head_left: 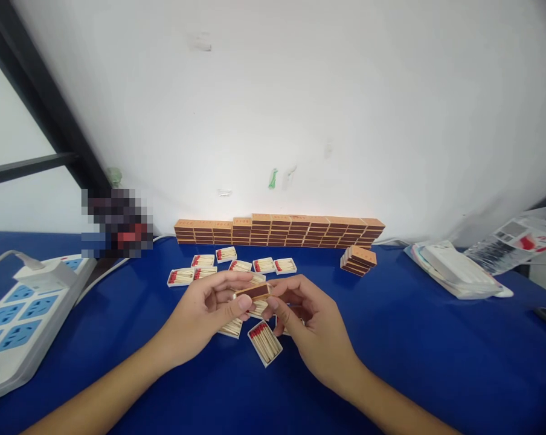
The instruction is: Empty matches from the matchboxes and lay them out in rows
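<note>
Between my two hands is a matchbox (255, 292), held above the table with its dark striking side toward me. My left hand (212, 305) grips its left end between thumb and fingers. The fingers of my right hand (307, 320) pinch its right end. Just below lies an open tray of red-tipped matches (264, 343). Several more match trays (181, 277) are spread behind and under my hands, some partly hidden by them.
A long wall of stacked matchboxes (279, 231) runs along the back, with a smaller matchbox stack (358, 260) at its right front. On the left is a power strip (23, 326) with a plugged-in charger (51, 275). Plastic packets (456, 269) lie on the right.
</note>
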{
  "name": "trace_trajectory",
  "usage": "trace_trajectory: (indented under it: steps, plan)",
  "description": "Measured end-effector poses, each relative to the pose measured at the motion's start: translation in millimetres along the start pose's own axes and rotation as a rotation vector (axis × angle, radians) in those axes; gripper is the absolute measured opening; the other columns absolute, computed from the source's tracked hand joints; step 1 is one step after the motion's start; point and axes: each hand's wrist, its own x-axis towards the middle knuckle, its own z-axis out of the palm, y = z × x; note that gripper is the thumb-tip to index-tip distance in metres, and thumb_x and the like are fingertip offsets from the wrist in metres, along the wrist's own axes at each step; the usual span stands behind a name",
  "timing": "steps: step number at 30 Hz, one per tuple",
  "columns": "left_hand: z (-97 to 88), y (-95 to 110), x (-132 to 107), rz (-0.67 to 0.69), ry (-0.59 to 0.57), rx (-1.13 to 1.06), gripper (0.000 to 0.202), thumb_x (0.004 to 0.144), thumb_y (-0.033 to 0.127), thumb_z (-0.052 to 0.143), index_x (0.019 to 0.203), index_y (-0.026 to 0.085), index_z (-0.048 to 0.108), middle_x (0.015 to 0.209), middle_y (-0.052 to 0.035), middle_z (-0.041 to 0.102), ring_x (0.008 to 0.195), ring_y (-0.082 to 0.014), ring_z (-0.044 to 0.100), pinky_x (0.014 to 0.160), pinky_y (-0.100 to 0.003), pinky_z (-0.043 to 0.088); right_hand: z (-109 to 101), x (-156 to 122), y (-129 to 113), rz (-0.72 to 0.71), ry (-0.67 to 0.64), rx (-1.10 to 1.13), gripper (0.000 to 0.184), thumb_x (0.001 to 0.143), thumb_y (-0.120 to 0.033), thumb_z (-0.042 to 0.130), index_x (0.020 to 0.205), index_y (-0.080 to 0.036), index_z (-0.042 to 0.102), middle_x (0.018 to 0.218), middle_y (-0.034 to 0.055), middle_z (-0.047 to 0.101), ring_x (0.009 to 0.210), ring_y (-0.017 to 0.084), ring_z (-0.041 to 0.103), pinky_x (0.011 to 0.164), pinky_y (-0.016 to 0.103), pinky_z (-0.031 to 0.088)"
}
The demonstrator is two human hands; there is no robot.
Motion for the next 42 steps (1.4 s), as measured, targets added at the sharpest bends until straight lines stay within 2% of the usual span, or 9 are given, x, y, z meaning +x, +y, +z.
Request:
trace_trajectory:
  steps: [3,7,10,16,21,27,34,39,42]
  plan:
    - [-1.3,1.0,0.7,-0.037,-0.038,-0.019,0.039,0.088,0.046,0.086,0.118,0.022,0.079,0.113,-0.0101,0.083,0.098,-0.026,0.081,0.08,-0.035,0.07,-0.8,0.3,-0.1,-0.068,-0.007,-0.035,0.018,0.103,-0.042,0.07,0.1,-0.025,0.069,0.112,0.0067,0.076,0.089,0.019,0.074,0.069,0.03,0.063]
    - [-0.4,-5.3,-0.6,0.145,0.135,0.112,0.054,0.08,0.033,0.093,0.13,0.025,0.075,0.119,-0.0085,0.081,0.106,-0.0265,0.08,0.092,-0.038,0.068,1.1,-0.8,0.8,-0.037,-0.008,-0.01,0.018,0.1,-0.039,0.074,0.112,-0.026,0.071,0.119,0.0081,0.074,0.1,0.023,0.073,0.075,0.034,0.066]
    - [0.1,-6.9,-2.4,0.313,0.19,0.274,0.041,0.083,0.028,0.09,0.123,0.028,0.079,0.121,-0.0062,0.079,0.111,-0.0255,0.078,0.096,-0.036,0.067,3.8,-2.2,-1.5,0.045,-0.051,0.105,0.027,0.096,-0.04,0.078,0.117,-0.025,0.071,0.112,0.0078,0.073,0.096,0.023,0.071,0.068,0.034,0.068]
    - [1.3,-3.9,-6.2,0.451,0.211,0.527,0.041,0.085,0.031,0.09,0.124,0.03,0.08,0.109,-0.0034,0.081,0.095,-0.0215,0.078,0.078,-0.03,0.066,8.0,-3.0,-5.9,0.155,-0.108,0.218,0.029,0.094,-0.047,0.081,0.104,-0.022,0.07,0.102,0.0053,0.07,0.083,0.018,0.067,0.059,0.029,0.067]
    - [-3.3,-9.3,-7.0,0.527,0.172,0.634,0.054,0.082,0.036,0.093,0.133,0.033,0.076,0.123,-0.0011,0.082,0.108,-0.0237,0.08,0.095,-0.031,0.066,6.1,0.5,-2.5,0.213,-0.016,0.191,0.041,0.088,-0.058,0.083,0.087,-0.02,0.065,0.081,0.0029,0.068,0.075,0.019,0.069,0.05,0.028,0.064]
    - [-15.0,-7.7,-5.1,0.576,0.177,0.742,0.05,0.086,0.04,0.089,0.133,0.032,0.077,0.124,-0.0009,0.083,0.105,-0.0233,0.081,0.093,-0.03,0.066,-6.1,9.5,-8.4,0.22,0.051,0.113,0.048,0.083,-0.063,0.085,0.08,-0.02,0.064,0.072,0.0032,0.069,0.066,0.016,0.067,0.049,0.023,0.059]
    - [-49.9,7.3,4.2,0.494,0.147,0.947,0.042,0.092,0.055,0.079,0.123,0.026,0.08,0.118,-0.0052,0.083,0.103,-0.0258,0.08,0.093,-0.034,0.062,-17.0,17.3,-7.1,0.19,0.165,0.09,0.048,0.083,-0.063,0.085,0.08,-0.02,0.063,0.073,0.0009,0.066,0.064,0.015,0.066,0.047,0.022,0.055]
    - [-103.2,13.0,14.2,0.286,0.326,1.253,0.058,0.096,0.07,0.061,0.123,0.022,0.075,0.127,-0.0138,0.079,0.112,-0.0384,0.075,0.096,-0.047,0.057,-20.2,19.7,-4.1,0.179,0.21,0.061,0.05,0.081,-0.065,0.086,0.082,-0.021,0.063,0.075,0.0013,0.066,0.065,0.017,0.067,0.046,0.023,0.054]
    - [-129.0,10.6,18.3,0.087,0.385,1.41,0.059,0.097,0.067,0.054,0.127,0.019,0.07,0.12,-0.0167,0.079,0.105,-0.0408,0.074,0.085,-0.046,0.056,-19.6,18.3,-3.6,0.183,0.192,0.039,0.051,0.081,-0.067,0.084,0.081,-0.02,0.063,0.073,0.0014,0.066,0.063,0.016,0.066,0.046,0.023,0.054]
